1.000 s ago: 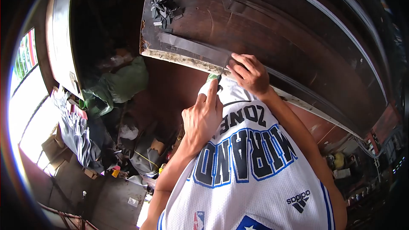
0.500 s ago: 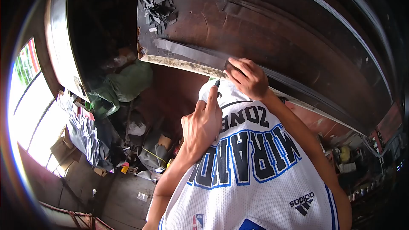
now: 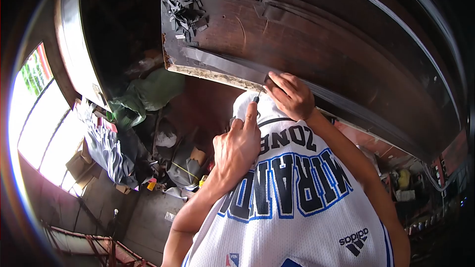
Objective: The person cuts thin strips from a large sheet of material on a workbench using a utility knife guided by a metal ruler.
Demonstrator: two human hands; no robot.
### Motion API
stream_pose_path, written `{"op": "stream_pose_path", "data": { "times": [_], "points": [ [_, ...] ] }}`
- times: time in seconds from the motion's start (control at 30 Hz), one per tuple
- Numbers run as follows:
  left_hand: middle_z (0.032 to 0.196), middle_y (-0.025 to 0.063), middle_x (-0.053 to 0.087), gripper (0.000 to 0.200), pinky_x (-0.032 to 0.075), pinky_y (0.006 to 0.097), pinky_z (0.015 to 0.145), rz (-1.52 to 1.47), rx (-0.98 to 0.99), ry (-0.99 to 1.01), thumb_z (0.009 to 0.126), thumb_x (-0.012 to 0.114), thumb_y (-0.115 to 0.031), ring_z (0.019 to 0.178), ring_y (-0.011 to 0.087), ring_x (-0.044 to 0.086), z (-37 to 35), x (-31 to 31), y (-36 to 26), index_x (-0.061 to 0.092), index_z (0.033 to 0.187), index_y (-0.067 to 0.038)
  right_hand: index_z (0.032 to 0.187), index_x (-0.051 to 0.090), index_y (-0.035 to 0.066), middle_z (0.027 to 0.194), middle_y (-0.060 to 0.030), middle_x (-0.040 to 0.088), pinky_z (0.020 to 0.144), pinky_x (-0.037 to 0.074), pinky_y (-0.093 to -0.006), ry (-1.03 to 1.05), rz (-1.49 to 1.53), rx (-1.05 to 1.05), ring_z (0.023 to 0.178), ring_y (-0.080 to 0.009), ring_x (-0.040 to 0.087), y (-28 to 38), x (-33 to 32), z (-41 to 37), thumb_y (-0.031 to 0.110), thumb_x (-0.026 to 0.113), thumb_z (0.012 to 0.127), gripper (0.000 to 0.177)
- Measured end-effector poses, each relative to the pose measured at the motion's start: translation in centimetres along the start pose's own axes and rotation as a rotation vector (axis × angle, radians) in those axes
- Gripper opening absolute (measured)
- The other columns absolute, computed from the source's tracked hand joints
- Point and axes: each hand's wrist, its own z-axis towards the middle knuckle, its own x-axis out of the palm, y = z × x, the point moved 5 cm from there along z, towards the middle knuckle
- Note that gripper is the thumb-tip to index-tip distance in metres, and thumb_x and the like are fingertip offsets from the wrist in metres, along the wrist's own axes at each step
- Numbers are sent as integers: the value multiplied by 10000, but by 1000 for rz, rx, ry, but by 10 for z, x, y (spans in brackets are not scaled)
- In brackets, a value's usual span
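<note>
My left hand is closed around a small dark-handled tool, index finger stretched along the handle. Its thin metal tip points up at the table edge, close to my right fingertips. My right hand sits at that edge with bent fingers on the end of a long black strip, which lies along the front of the dark table. The thumb of the right hand is mostly hidden. A heap of short black cut pieces lies at the table's far left corner.
More long dark strips lie farther back on the table. Below left are a green bag, a bundle of grey sheets and a cardboard box. Cluttered shelves stand at the right. My white jersey is close beneath my hands.
The view has shifted slightly, so the scene sits a little to the right and lower. Both hands keep nearly the same places at the table edge, with the tool tip still near the right fingers.
</note>
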Motion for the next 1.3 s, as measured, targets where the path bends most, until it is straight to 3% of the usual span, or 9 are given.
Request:
{"op": "stream_pose_path", "data": {
  "times": [0.2,0.83,1.3],
  "points": [
    [698,99,618,478,505,368,452,29,-23,71,868,625,-96,524,251,626,9,-1,-7,551,1340,-86,962,724,6,1131,-137,665,828,565,-324,48,8,-16,972,-238,631,-2,2,-1,81,692,797,184],
    [840,214,645,581,515,453,482,-10,-89,260,875,611,-131,570,353,653,16,13,1,424,1422,-78,1053,706,-16,1168,-182,655,866,544,-363,93,80,-21,986,-294,627,-4,25,-12,101,671,805,277],
    [794,187,620,603,495,451,490,-11,-144,282,869,628,-139,524,333,622,20,20,5,418,1431,-75,1028,710,-11,1105,-150,672,827,564,-324,85,58,13,962,-254,630,-2,37,-15,70,642,835,220]
  ]
}}
